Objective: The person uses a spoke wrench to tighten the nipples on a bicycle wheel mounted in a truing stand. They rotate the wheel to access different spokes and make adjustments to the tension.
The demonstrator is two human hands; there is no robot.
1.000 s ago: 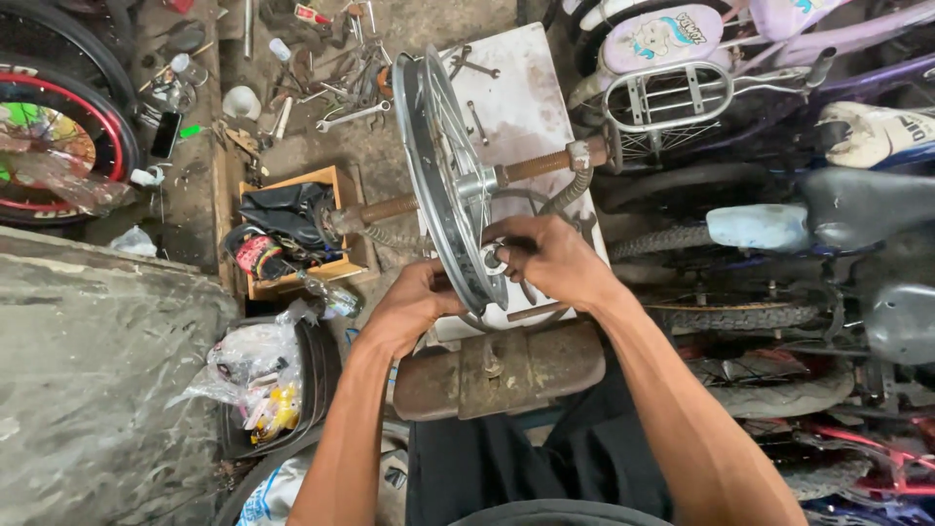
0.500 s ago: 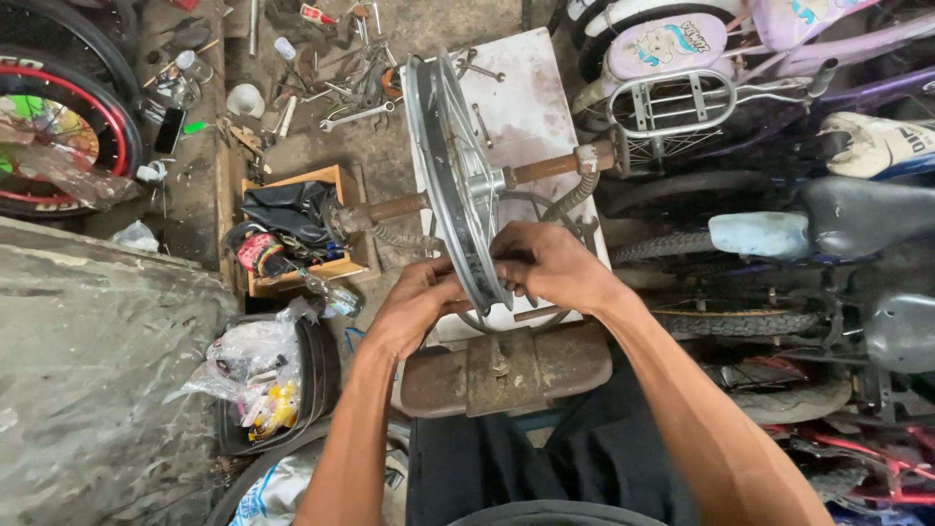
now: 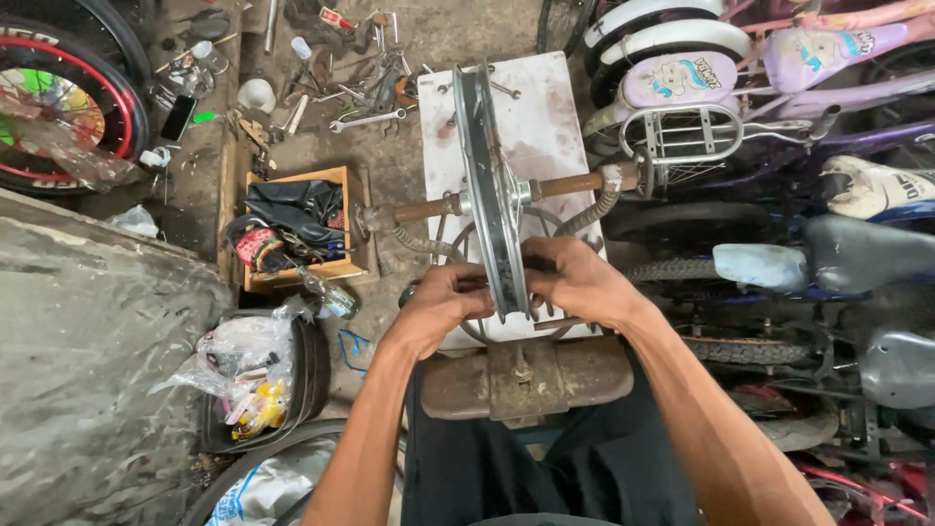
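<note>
A bare metal bicycle wheel rim [image 3: 484,166] stands edge-on on a rusty axle [image 3: 575,182] of a truing stand, over a white board [image 3: 536,117]. My left hand [image 3: 440,305] grips the rim's near part from the left side. From the right, my right hand [image 3: 575,280] closes on the same near part, fingers curled against the rim. Both thumbs meet close to the rim's lower edge. A rusty metal base plate [image 3: 531,375] lies just below my hands.
A wooden box [image 3: 297,229] of black parts sits to the left, with loose wrenches and tools [image 3: 360,78] behind it. A red-rimmed wheel [image 3: 68,107] lies far left. Children's bicycles [image 3: 740,88] and tyres crowd the right. A bag-filled tub [image 3: 258,375] stands near my left arm.
The view has shifted so the wheel now stands more upright and centred. Both hands have closed in on the rim's near part from either side.
</note>
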